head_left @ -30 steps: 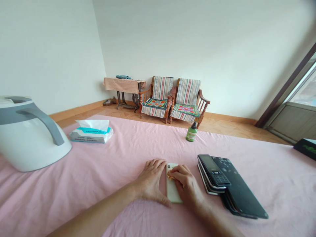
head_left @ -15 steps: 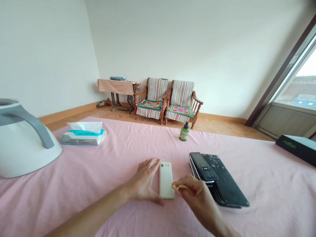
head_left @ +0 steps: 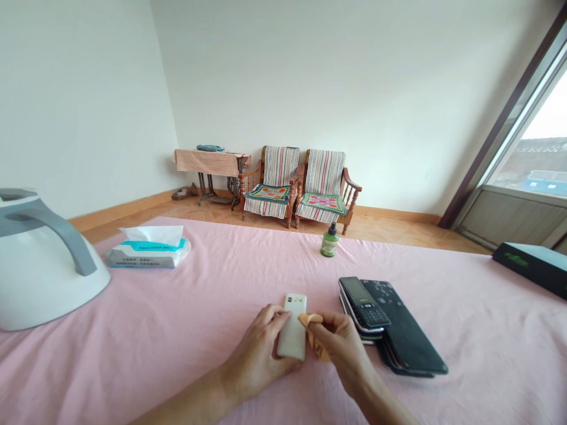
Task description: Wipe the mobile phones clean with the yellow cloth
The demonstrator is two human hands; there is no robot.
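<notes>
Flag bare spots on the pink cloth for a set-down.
Bare pink tablecloth runs between the white tissue pack and green bottle, and between the white grey-handled kettle and left hand. More lies between the dark phone stack and black box. Crowded: left hand gripping the white phone, right hand pinching an orange cloth, beside that stack.

No legible text anywhere. Dark print lines on tissue pack [head_left: 148, 252] wrapper: too small. Green mark on black box [head_left: 529, 268]: blurred. Label of green bottle [head_left: 329, 244], face of white phone [head_left: 295, 336], keys of black keypad phone [head_left: 364, 302]: unreadable.
</notes>
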